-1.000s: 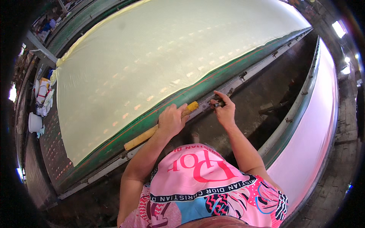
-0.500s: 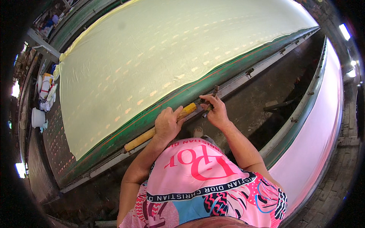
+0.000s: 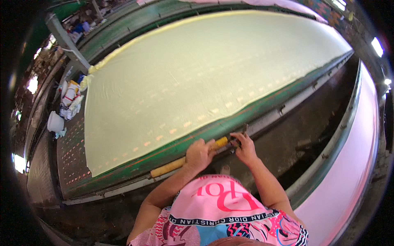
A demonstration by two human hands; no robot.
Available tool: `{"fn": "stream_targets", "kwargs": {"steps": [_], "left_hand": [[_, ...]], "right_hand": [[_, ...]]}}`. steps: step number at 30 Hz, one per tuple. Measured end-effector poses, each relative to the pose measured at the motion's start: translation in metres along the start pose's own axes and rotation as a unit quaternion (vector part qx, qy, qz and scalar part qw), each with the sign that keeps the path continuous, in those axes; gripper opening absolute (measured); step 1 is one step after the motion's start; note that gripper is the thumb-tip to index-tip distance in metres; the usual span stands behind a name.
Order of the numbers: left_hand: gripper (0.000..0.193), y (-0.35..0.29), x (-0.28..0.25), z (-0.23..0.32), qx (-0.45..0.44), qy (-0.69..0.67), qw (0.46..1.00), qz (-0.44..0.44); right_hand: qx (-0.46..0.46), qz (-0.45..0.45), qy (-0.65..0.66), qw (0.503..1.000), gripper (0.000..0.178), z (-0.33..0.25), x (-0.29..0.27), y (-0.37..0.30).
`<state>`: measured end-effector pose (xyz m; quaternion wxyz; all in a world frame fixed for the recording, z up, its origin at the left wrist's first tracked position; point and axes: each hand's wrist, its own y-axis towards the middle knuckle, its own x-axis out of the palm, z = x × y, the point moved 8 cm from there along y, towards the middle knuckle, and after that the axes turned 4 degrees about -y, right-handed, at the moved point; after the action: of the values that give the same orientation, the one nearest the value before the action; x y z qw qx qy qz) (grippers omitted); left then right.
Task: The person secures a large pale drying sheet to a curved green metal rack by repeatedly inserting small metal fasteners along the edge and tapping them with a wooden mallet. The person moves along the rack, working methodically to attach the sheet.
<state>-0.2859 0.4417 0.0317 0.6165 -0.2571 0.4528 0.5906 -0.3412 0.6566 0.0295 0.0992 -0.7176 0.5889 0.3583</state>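
My left hand [image 3: 199, 156] is wrapped around a thick yellow wooden rod [image 3: 169, 167], which lies slantwise along the near edge of a long green table [image 3: 135, 166]. Just past the rod's right end, my right hand [image 3: 246, 150] pinches a small dark metal fitting [image 3: 232, 150] beside the table's metal rail [image 3: 262, 126]. The fingers partly hide the fitting, so its full shape does not show. Behind both hands, a pale yellow cloth [image 3: 197, 74] lies spread over the table top, with rows of faint orange marks showing along its near side.
More metal stops [image 3: 281, 110] line the rail. A second table with pink cloth [image 3: 344, 168] curves along the right, across a dark aisle [image 3: 312, 123]. At left are a white bucket [image 3: 55, 122], a bundle of rags and packages [image 3: 72, 98] and a grey post [image 3: 67, 43].
The view has tilted, so the table and hands sit lower and farther right in the picture. Both hands keep their hold on the rod and the fitting.
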Motion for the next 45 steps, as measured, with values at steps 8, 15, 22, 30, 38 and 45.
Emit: {"fn": "stream_targets", "kwargs": {"steps": [8,15,22,30,38,45], "left_hand": [[0.079,0.031,0.020,0.016,0.027,-0.056,0.997,-0.035],[0.076,0.076,0.051,0.040,0.100,-0.141,0.981,-0.093],[0.036,0.069,0.054,0.046,0.161,-0.126,0.976,-0.081],[0.025,0.066,0.058,0.042,0.176,-0.095,0.980,-0.022],[0.027,0.064,0.057,0.046,0.184,-0.105,0.977,-0.020],[0.025,0.065,0.057,0.047,0.171,-0.110,0.979,-0.018]], "right_hand": [[0.009,-0.009,-0.025,1.000,0.039,0.006,0.011,0.004],[0.030,-0.029,-0.017,0.999,0.065,0.011,0.009,-0.010],[0.069,0.072,-0.031,0.995,0.063,0.005,-0.003,-0.071],[-0.007,0.027,-0.205,0.978,0.051,-0.002,0.004,-0.073],[-0.068,0.033,-0.245,0.967,0.060,-0.006,0.001,-0.075],[-0.126,0.029,-0.302,0.944,0.061,-0.007,0.004,-0.071]]}}
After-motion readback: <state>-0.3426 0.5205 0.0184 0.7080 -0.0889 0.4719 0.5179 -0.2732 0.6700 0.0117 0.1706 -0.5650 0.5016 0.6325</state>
